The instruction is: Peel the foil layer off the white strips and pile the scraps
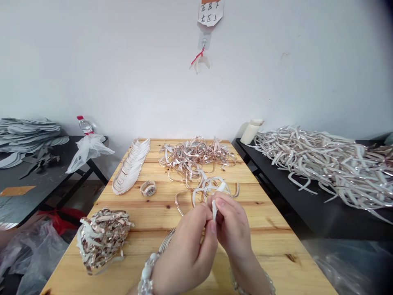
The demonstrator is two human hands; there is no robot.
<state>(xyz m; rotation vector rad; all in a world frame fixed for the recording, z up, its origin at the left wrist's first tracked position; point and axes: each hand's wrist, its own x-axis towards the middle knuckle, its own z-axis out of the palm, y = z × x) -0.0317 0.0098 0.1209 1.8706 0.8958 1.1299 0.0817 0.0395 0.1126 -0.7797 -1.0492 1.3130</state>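
Close together over the middle of the wooden table (264, 229), my left hand (187, 246) and my right hand (233, 225) both pinch a narrow white strip (214, 209) between thumb and fingers. Just beyond them lies a loose tangle of white and rose-gold strips (196, 153). A few strips show beside my left wrist, partly hidden by it. At the left front sits a bundle of short rose-gold and white pieces (104, 237). Behind it, a neat row of white strips (132, 166) is laid out, with a watch (148, 188) to its right.
On the right, a black table (322, 221) bears a large heap of strips (325, 164) and a white bottle (251, 131). The left dark table (46, 184) holds stacked grey pieces (29, 135), a plastic bag (87, 150) and a water bottle (85, 125).
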